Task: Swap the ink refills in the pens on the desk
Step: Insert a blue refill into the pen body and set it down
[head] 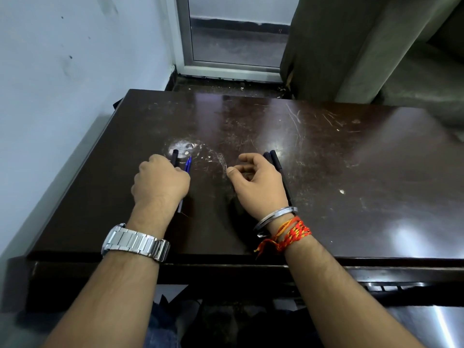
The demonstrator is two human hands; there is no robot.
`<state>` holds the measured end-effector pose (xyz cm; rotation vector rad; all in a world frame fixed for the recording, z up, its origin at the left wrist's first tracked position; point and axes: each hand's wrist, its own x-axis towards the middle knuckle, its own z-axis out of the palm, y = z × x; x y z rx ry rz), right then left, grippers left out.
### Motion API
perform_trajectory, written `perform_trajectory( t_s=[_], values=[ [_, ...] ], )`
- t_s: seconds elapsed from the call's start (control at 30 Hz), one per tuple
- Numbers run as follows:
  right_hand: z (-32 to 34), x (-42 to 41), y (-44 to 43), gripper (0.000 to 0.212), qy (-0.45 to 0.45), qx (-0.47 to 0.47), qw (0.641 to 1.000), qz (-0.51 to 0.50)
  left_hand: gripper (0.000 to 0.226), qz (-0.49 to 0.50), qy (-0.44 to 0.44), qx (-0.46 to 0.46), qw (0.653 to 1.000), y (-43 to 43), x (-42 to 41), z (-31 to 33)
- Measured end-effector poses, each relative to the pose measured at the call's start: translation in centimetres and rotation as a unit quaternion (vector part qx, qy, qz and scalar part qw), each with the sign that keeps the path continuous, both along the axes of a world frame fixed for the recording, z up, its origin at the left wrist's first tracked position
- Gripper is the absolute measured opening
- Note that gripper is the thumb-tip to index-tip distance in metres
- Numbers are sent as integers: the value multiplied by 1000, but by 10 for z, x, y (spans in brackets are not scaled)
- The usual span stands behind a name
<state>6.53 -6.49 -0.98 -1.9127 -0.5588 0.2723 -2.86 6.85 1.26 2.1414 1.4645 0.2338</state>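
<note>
My left hand [160,183] lies knuckles up on the dark desk [326,172], its fingers curled round a black pen [175,156] whose end sticks out past them. A blue pen [188,164] runs under the same hand, and its pale lower end shows near the wrist. My right hand [258,183] hovers just over the desk with loosely curled fingers, thumb and forefinger apart, holding nothing that I can see. Two black pens [276,163] lie side by side along its right edge, partly hidden by the hand.
A pale wall runs along the desk's left side. Beyond the far edge are a glass door and a grey curtain. A white scuffed patch marks the desk by the left-hand pens. A watch is on my left wrist, a bangle and red threads on my right.
</note>
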Motion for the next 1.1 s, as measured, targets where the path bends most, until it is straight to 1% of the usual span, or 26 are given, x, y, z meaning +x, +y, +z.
perform_trajectory(
  t_s=[0.13,0.2,0.27,0.37,0.47,0.53,0.63,0.73,0.8,0.93,1.1],
  values=[
    [1,1,-2,28,-29,-26,999,1,28,-10,-5,-2,1000,-1,2,0],
    [1,1,-3,26,-42,-43,998,2,32,-5,-6,-4,1000,-2,3,-1],
    [1,2,-4,22,-56,-62,997,2,42,8,6,7,1000,-5,4,-2],
    [3,8,-7,11,-96,-100,990,-10,51,17,6,68,998,-15,7,-1],
    [8,17,-15,4,-130,-136,981,-40,47,-11,-32,122,992,-26,11,-2],
    [11,25,-22,6,-140,-170,973,-63,43,-40,-52,120,991,-33,14,-3],
    [16,36,-33,7,-122,-214,965,-88,40,-75,-69,92,991,-42,18,-6],
    [18,39,-38,10,-113,-247,959,-82,38,-101,-84,64,989,-50,21,-9],
    [18,40,-38,11,-117,-251,957,-87,38,-111,-88,49,989,-55,24,-9],
    [16,43,-38,18,-120,-289,945,-89,37,-127,-90,41,987,-64,27,-12],
    [13,43,-35,26,-100,-323,937,-83,40,-148,-90,34,984,-70,28,-15]
  ],
)
